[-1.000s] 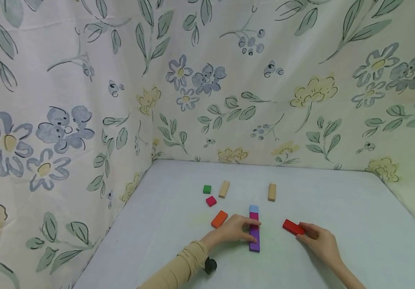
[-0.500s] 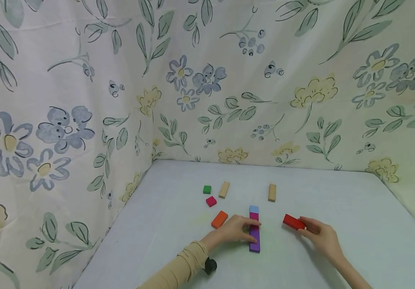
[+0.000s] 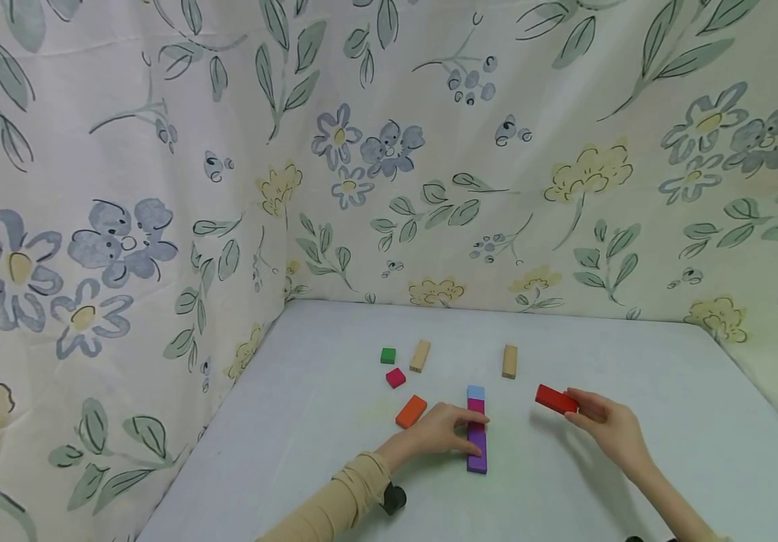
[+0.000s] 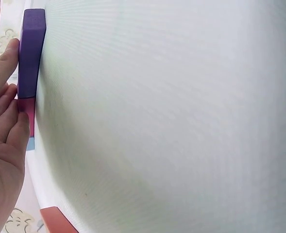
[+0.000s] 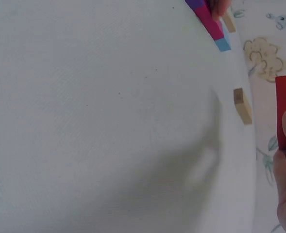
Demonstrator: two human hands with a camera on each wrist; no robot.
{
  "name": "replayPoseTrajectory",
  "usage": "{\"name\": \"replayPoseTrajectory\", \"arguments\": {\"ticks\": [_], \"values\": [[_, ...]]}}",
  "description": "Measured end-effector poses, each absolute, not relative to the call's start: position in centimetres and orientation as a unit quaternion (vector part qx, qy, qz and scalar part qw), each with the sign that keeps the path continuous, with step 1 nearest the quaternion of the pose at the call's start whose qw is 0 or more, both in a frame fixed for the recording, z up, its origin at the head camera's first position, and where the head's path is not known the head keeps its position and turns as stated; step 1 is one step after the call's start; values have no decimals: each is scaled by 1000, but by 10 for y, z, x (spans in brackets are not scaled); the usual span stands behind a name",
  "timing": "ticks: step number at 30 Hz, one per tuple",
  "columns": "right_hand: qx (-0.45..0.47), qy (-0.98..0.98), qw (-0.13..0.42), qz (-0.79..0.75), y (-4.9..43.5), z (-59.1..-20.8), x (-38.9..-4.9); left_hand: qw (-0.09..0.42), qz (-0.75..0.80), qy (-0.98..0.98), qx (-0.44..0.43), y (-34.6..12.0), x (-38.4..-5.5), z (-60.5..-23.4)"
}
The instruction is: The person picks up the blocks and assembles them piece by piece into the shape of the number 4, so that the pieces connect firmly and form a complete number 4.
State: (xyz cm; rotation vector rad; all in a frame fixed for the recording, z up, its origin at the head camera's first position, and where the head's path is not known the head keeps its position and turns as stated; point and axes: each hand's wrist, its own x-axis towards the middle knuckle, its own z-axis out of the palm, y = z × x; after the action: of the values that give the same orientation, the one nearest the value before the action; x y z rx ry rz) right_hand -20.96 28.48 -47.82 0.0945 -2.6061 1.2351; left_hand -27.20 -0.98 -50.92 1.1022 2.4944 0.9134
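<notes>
In the head view, a light blue block [image 3: 475, 392], a magenta block [image 3: 476, 405] and a purple block [image 3: 477, 463] lie end to end in a straight row, purple nearest. My left hand [image 3: 434, 433] rests at this row, its thumb over the purple block and its extended fingers across the magenta one. The left wrist view shows those fingers [image 4: 9, 121] fairly straight against the row's side. To the right, my right hand [image 3: 611, 429] pinches one end of a red block [image 3: 555, 400] between thumb and fingers, holding it above the table, its shadow apart below.
Left of the row lies an orange block [image 3: 411, 412], with a small red cube [image 3: 395, 377] and a green cube [image 3: 388, 355] behind it. Two plain wooden blocks, one left [image 3: 420, 355] and one right [image 3: 510, 361], lie farther back. Floral cloth [image 3: 429, 226] hangs behind the white table [image 3: 334, 354].
My right hand has lifted the red block off the table, up and slightly to the right. The left hand and the row beneath it stay where they were.
</notes>
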Motion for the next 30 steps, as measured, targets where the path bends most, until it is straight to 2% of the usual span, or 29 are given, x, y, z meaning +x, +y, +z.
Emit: {"name": "replayPoseTrajectory", "arguments": {"ticks": [11, 30], "values": [[53, -893, 133, 427, 283, -463, -221, 144, 322, 860, 368, -11, -271, -508], [85, -899, 146, 404, 275, -438, -235, 133, 312, 861, 379, -10, -271, -508]]}}
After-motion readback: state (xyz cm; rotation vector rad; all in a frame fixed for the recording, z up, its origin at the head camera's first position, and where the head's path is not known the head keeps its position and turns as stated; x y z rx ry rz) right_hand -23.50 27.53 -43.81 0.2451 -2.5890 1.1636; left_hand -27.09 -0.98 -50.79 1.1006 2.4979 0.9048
